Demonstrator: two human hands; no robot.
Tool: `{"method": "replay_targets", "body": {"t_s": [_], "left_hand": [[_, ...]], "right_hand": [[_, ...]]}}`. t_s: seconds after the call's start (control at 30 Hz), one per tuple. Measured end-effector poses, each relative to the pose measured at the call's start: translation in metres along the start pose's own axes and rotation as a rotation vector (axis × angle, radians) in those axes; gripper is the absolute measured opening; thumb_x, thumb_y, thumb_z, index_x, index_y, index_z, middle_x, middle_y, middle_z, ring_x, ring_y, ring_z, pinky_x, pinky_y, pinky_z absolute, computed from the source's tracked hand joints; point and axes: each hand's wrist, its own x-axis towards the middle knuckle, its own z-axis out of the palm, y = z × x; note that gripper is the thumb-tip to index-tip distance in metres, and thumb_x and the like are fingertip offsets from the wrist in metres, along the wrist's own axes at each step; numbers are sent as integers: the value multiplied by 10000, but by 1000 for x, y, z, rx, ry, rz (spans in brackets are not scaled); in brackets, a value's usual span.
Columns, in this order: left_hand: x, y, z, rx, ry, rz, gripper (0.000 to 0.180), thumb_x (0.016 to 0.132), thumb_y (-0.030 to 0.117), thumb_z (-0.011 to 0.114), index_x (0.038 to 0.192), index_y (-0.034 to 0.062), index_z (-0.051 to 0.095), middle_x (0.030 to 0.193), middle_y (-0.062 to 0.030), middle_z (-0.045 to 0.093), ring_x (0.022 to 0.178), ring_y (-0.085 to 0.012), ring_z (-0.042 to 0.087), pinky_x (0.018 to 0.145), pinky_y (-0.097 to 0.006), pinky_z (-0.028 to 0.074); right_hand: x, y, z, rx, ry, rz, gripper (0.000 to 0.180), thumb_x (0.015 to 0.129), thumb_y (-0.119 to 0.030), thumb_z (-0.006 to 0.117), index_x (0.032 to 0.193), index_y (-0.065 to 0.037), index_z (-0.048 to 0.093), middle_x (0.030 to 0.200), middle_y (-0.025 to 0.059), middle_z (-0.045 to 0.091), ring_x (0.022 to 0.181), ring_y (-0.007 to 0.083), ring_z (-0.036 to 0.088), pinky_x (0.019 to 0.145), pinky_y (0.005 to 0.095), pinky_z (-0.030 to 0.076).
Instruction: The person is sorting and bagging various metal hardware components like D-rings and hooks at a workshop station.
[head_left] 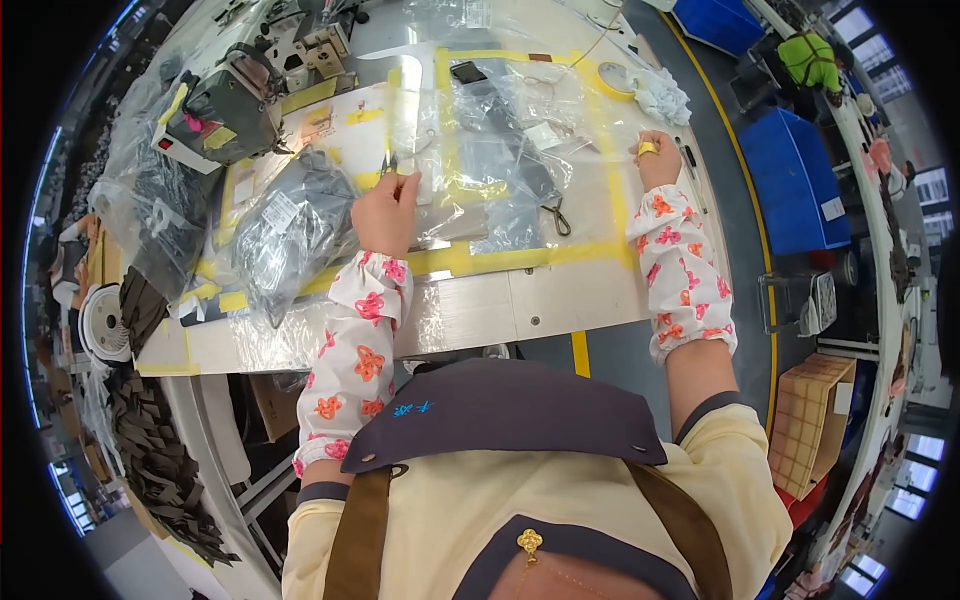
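your left hand [384, 218]: fingers [405, 185] pinching small tool [389, 162]; right hand [657, 165]: fingers curled, grip unclear, near tape roll [614, 80].

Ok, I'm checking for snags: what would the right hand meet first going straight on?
Probably the crumpled clear plastic just ahead of the right hand, though the hand's height is unclear.

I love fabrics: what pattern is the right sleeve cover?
The sleeve cover: pink and orange motifs on white (head view).
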Motion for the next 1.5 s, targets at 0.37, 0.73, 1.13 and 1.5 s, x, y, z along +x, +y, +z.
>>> {"method": "replay_targets", "body": {"t_s": [0.37,0.73,1.13,1.5], "left_hand": [[-3,34,-19,425,-150,343,228,735,268,571,599,87,552,551,-81,528,502,-261,530,444,-359,402],[-23,29,6,-12,166,552,129,611,186,680,689,112,608,659,-24,517,584,-191,511,492,-307,404],[11,27,16,-335,-625,108,545,798,303,502,1242,63,295,959,-132,562,773,-299,582,663,-367,458],[10,41,26,-66,-260,254,382,733,236,581,1074,81,505,852,-142,596,790,-286,570,646,-364,454]], "right_hand": [[-80,-100,63,-371,-135,-637,385,678,-361,664,851,-33,563,794,100,583,679,263,566,599,356,445],[-105,-125,140,-285,-1018,-163,273,717,-262,652,733,-4,563,580,60,554,509,113,532,476,254,437],[-61,-161,102,6,-909,-516,205,854,-188,483,749,-12,492,603,14,496,546,75,458,495,216,380],[-47,-144,93,-261,-432,-762,226,778,-197,600,738,12,525,545,55,521,477,115,463,466,233,386]]}}
